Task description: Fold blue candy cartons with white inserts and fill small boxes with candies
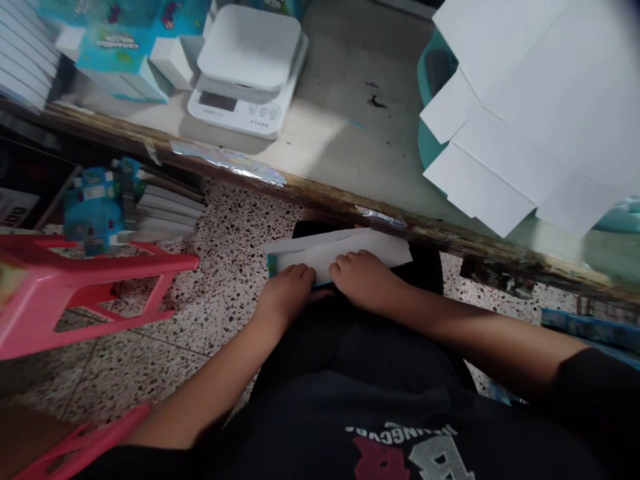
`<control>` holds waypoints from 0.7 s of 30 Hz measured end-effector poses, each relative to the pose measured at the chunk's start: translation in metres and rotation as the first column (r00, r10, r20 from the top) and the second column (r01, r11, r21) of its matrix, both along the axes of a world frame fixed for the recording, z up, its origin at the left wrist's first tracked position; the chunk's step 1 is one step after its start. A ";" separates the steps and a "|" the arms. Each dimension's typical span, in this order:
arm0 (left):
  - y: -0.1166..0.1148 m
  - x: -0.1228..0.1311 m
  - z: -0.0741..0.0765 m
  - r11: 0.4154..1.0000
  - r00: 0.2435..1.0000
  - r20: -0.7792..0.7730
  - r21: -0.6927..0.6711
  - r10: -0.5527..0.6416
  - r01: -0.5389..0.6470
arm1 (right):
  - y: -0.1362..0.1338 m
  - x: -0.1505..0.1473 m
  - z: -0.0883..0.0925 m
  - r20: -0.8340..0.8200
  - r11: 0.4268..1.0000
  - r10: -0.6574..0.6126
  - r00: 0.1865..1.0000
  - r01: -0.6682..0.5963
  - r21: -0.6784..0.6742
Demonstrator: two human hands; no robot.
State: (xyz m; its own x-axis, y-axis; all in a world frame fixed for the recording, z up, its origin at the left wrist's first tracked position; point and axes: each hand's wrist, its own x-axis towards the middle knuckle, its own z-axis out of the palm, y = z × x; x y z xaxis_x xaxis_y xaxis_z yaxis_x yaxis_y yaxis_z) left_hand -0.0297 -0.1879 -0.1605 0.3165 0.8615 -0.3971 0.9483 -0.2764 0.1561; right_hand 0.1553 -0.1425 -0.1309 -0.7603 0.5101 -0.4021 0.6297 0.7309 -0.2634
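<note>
Dark shirt (310, 413) was nearest. White card (345, 250) lay across the lap (325, 327) by the worktop (345, 87), probably for backing. Left hand (287, 293) grip held its near edge; right hand (367, 279) grip sat curled on top, clasping or just pressing, couldn't tell. Underside hidden; far-right white sheets (540, 100) ran out of view.

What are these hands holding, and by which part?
A partly folded carton: left hand grips its near long edge; right hand rests on its white face.

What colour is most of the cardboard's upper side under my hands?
White; the cardboard shows best in the head view.
</note>
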 end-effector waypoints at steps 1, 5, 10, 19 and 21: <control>0.002 0.000 -0.001 1.000 1.000 0.013 -0.017 0.013 -0.013 | 0.000 0.001 -0.001 0.001 1.000 -0.013 1.000 0.013 0.005; 0.007 -0.006 -0.001 0.998 0.998 0.061 -0.047 -0.033 0.036 | -0.004 0.002 -0.001 0.021 0.999 -0.050 0.999 0.050 0.007; 0.009 -0.002 0.003 0.997 0.997 0.022 0.014 -0.074 0.074 | -0.008 -0.002 -0.002 0.050 0.997 -0.079 0.996 0.080 -0.014; 0.026 -0.011 0.001 1.000 0.996 0.085 -0.009 -0.024 0.025 | -0.002 -0.003 0.009 -0.127 0.989 0.029 0.992 -0.010 0.146; 0.026 -0.030 0.009 1.000 0.992 0.130 0.004 -0.006 0.006 | -0.006 -0.003 0.029 -0.358 0.933 0.185 0.915 -0.049 0.357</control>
State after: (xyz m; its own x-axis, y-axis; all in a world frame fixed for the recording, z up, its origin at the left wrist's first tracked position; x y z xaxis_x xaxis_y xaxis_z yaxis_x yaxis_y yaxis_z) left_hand -0.0594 -0.1616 -0.1517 0.3702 0.8609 -0.3489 0.9184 -0.2828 0.2766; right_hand 0.1522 -0.1481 -0.1024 -0.8816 0.4595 0.1078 0.4351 0.8797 -0.1917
